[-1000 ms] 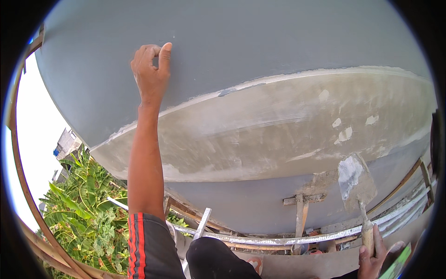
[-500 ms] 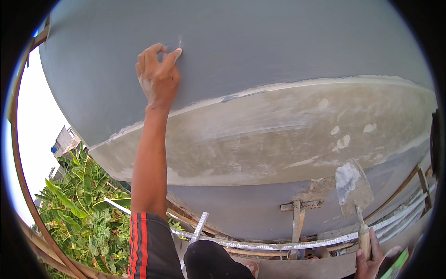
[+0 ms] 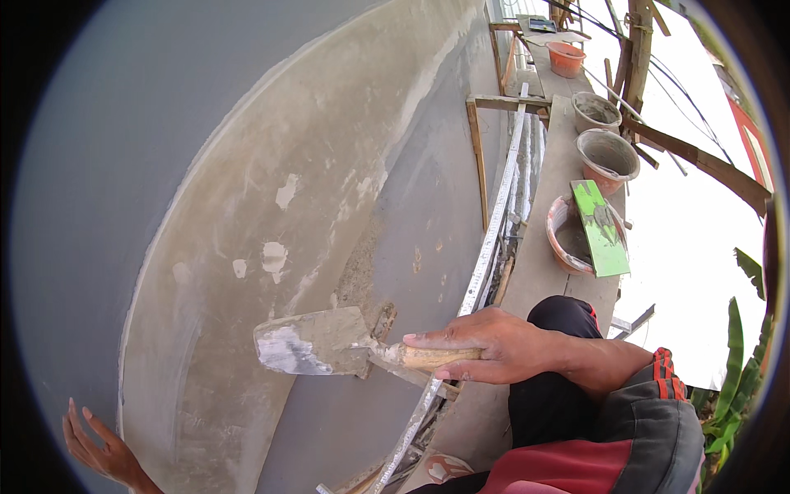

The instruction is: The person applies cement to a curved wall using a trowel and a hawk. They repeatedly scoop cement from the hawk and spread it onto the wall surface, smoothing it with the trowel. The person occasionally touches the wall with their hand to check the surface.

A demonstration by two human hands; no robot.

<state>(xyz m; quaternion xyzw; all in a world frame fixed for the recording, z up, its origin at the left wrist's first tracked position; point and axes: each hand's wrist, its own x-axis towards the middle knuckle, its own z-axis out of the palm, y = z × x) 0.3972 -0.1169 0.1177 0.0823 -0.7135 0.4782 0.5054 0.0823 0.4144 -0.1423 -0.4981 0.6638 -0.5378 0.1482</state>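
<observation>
My right hand is wrapped round the wooden handle of a trowel, whose flat metal blade points left and carries a patch of white paste. Behind the blade lies the wall, with a band of rough beige plaster edged by a ragged pale line and a smooth grey coat beyond it. At the lower left my left hand is open, fingers spread, holding nothing, close to the grey surface. Whether it touches the wall I cannot tell.
A plank walkway runs along the wall, with a long metal straightedge beside it. On it stand several mortar tubs, the closest with a green board across it. Wooden scaffold poles and banana leaves lie right.
My view has swung right toward the walkway and tubs. The left hand, formerly with a fingertip at the grey wall, now has its fingers spread. My right hand still holds the trowel, now nearer the middle.
</observation>
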